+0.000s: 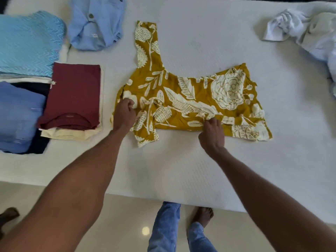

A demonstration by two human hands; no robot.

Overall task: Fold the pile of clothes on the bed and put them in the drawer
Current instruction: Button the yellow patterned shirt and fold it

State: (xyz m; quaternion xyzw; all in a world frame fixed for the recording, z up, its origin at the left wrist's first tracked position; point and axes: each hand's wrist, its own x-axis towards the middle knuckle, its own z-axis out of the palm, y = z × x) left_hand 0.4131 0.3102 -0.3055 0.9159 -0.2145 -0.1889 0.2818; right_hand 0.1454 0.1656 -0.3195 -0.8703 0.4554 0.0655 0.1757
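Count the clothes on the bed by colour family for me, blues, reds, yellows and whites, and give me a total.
Blue: 3, turquoise zigzag fabric, crumpled light blue buttoned shirt, folded periwinkle garment
Red: 1, folded maroon t-shirt
Yellow: 1, mustard floral top
White or cream: 2, crumpled white garment, folded cream piece
Total: 7

Your white bed (181, 170) carries a mustard floral top (190, 99), spread flat. Folded stacks (72, 99) sit left; crumpled white clothes (305, 31) lie far right.

Both hands, left hand (125, 113) and right hand (212, 133), are pinching a mustard floral top (190, 99) lying mid-frame on the white bed (181, 170).
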